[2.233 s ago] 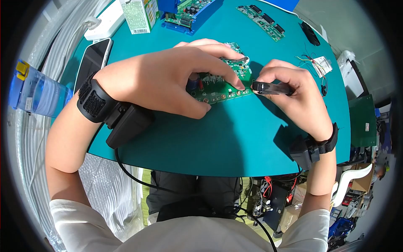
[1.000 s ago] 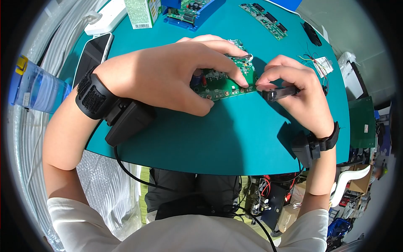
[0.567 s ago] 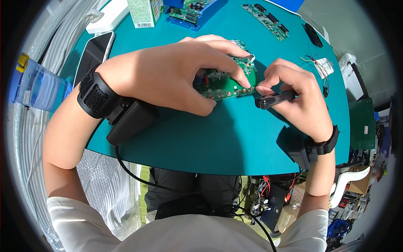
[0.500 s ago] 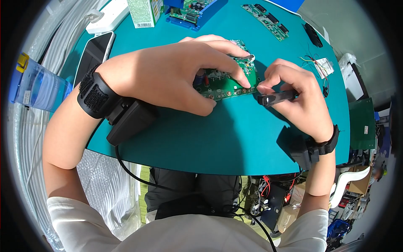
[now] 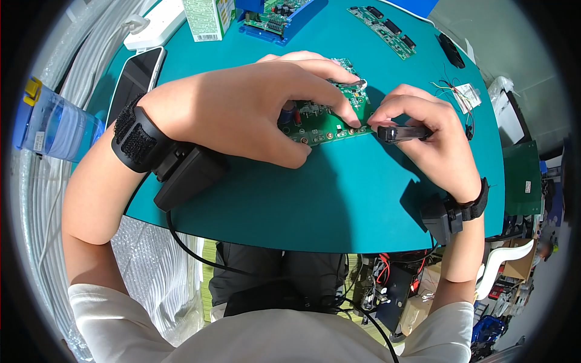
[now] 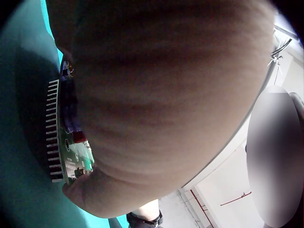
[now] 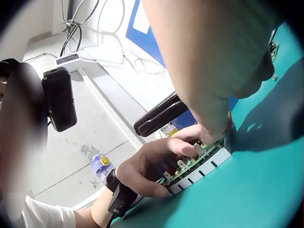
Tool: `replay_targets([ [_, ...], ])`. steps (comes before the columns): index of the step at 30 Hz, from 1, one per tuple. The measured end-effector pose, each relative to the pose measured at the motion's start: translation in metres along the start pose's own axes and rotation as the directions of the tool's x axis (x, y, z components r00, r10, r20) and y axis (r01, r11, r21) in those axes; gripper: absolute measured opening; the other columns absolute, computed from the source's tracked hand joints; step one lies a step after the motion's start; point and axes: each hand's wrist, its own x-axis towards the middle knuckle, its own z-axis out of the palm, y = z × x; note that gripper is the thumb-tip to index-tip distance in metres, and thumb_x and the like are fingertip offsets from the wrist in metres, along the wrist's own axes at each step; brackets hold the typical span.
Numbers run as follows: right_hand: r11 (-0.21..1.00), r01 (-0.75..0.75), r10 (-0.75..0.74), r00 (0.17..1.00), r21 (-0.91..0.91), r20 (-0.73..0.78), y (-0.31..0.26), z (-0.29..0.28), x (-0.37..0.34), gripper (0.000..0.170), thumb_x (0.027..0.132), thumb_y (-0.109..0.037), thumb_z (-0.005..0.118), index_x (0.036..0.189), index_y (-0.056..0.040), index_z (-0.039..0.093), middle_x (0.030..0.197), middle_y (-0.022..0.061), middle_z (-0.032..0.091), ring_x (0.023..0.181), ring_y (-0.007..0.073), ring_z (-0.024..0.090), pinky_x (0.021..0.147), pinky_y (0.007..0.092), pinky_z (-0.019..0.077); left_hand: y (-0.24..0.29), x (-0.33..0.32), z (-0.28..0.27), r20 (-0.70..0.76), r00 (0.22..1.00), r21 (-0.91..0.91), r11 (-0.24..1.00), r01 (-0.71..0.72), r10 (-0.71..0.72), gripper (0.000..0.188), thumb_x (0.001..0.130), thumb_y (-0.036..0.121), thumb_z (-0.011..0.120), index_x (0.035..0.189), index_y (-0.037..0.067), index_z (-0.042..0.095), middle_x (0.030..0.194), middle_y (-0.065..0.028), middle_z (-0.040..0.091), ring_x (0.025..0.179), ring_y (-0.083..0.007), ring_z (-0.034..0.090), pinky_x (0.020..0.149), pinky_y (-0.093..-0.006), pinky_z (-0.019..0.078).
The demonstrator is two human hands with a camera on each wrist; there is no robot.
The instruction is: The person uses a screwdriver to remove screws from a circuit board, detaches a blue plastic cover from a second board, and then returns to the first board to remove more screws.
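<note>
A green circuit board point(image 5: 324, 126) sits on the teal table under my left hand point(image 5: 248, 112). That hand grips it, thumb at the near edge and index finger on top by the right end. My right hand point(image 5: 423, 118) holds a glossy black bar-shaped tool point(image 5: 398, 134), thumb and index fingertip right at the board's near right corner. In the right wrist view the black tool point(image 7: 159, 114) sticks out from the palm and upright metal tabs point(image 7: 182, 165) line the board edge. The tool's working end is hidden by the fingers.
A phone point(image 5: 136, 78), a power strip point(image 5: 156, 27) and a green-white carton point(image 5: 206, 19) stand at the left. Behind are a blue-framed board point(image 5: 272, 23) and a second circuit board point(image 5: 382, 31). Loose wires point(image 5: 451, 91) lie right; a water bottle point(image 5: 57, 124) is far left.
The tool's free end dips towards the person, then swings back up over the last half second as the right fingers turn. Since the first frame the board has shifted slightly right with the left hand.
</note>
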Motion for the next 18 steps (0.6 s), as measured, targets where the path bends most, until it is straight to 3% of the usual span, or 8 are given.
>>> replay_targets([
  [4, 0.992, -0.107, 0.107, 0.994, 0.064, 0.009, -0.001, 0.002, -0.001, 0.015, 0.082, 0.006, 0.069, 0.096, -0.0002, 0.068, 0.089, 0.0054, 0.064, 0.068, 0.0120, 0.058, 0.058, 0.0252, 0.0446, 0.000, 0.000, 0.000, -0.001, 1.000, 0.015, 1.000, -0.005, 0.005, 0.057, 0.073, 0.005, 0.072, 0.130, 0.014, 0.069, 0.158, -0.0156, 0.045, 0.151, -0.0361, 0.031, 0.122, -0.0497, 0.0256],
  [9, 0.999, -0.033, 0.033, 0.999, 0.008, -0.018, 0.001, 0.004, 0.000, 0.011, 0.084, 0.002, 0.073, 0.094, 0.0011, 0.066, 0.088, 0.0052, 0.064, 0.067, 0.0104, 0.057, 0.057, 0.0252, 0.0447, 0.000, -0.001, 0.001, -0.004, 1.000, 0.017, 1.000, -0.004, 0.004, 0.057, 0.073, 0.004, 0.072, 0.130, 0.014, 0.069, 0.158, -0.0148, 0.045, 0.151, -0.0360, 0.031, 0.122, -0.0498, 0.0262],
  [13, 0.998, -0.066, 0.066, 0.998, -0.020, -0.001, -0.003, 0.001, 0.000, 0.012, 0.084, 0.002, 0.073, 0.095, 0.0009, 0.068, 0.087, 0.0051, 0.064, 0.068, 0.0107, 0.059, 0.058, 0.0248, 0.0459, 0.002, 0.000, 0.000, -0.002, 1.000, 0.024, 1.000, 0.000, 0.000, 0.057, 0.074, 0.004, 0.072, 0.130, 0.014, 0.069, 0.158, -0.0134, 0.046, 0.151, -0.0359, 0.031, 0.122, -0.0497, 0.0262],
  [16, 0.992, -0.098, 0.102, 0.994, 0.076, -0.043, -0.002, 0.001, 0.000, 0.013, 0.085, 0.002, 0.073, 0.097, 0.0001, 0.071, 0.088, 0.0053, 0.065, 0.070, 0.0116, 0.060, 0.058, 0.0250, 0.0460, 0.001, -0.001, 0.001, -0.008, 1.000, 0.029, 1.000, 0.002, -0.002, 0.057, 0.073, 0.004, 0.072, 0.130, 0.014, 0.069, 0.158, -0.0130, 0.046, 0.151, -0.0356, 0.031, 0.122, -0.0496, 0.0267],
  [18, 0.998, 0.008, -0.004, 0.998, 0.065, -0.061, 0.009, -0.001, 0.000, 0.015, 0.085, 0.004, 0.072, 0.100, -0.0007, 0.073, 0.091, 0.0056, 0.066, 0.073, 0.0120, 0.062, 0.059, 0.0254, 0.0463, 0.001, 0.000, 0.000, -0.005, 1.000, 0.034, 0.999, -0.003, 0.003, 0.058, 0.073, 0.003, 0.072, 0.130, 0.014, 0.069, 0.158, -0.0129, 0.045, 0.152, -0.0355, 0.031, 0.122, -0.0495, 0.0270],
])
